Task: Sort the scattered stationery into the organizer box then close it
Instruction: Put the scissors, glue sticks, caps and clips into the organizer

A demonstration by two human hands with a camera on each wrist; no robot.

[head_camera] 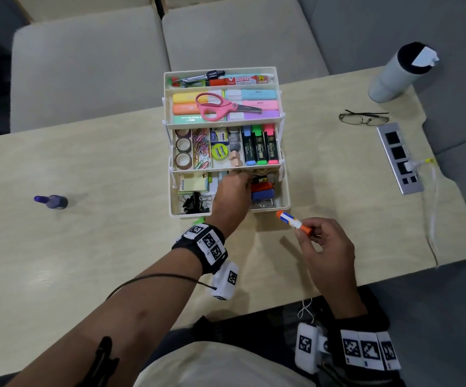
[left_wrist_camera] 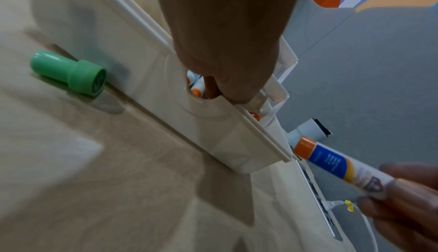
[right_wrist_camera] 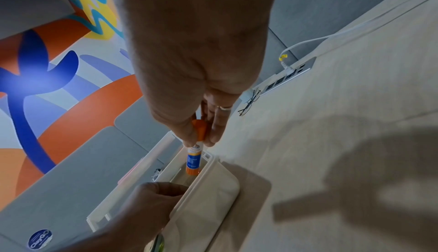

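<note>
Glue stick staged for loading into the bottom tray of the organizer box.

Head view: the right hand (head_camera: pixel 325 244) is pinching the glue stick (head_camera: pixel 293 222) at its rear end, tip aimed at the organizer box (head_camera: pixel 227 210), while the left hand (head_camera: pixel 233 192) is reaching into the bottom tray, probably clearing room; its grip cannot be told. A purple marker (head_camera: pixel 51 201) is lying well apart on the bench (head_camera: pixel 86 261).
Left wrist view: a green marker (left_wrist_camera: pixel 68 73) is lying against the box's front wall.
Right wrist view: thumb and fingers are clamping the stick's orange cap.

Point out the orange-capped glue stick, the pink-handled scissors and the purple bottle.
Orange-capped glue stick (head_camera: pixel 293 222): head view, white label.
Pink-handled scissors (head_camera: pixel 215 107): head view, handle loops.
Purple bottle (head_camera: pixel 56 201): head view, its body.
</note>
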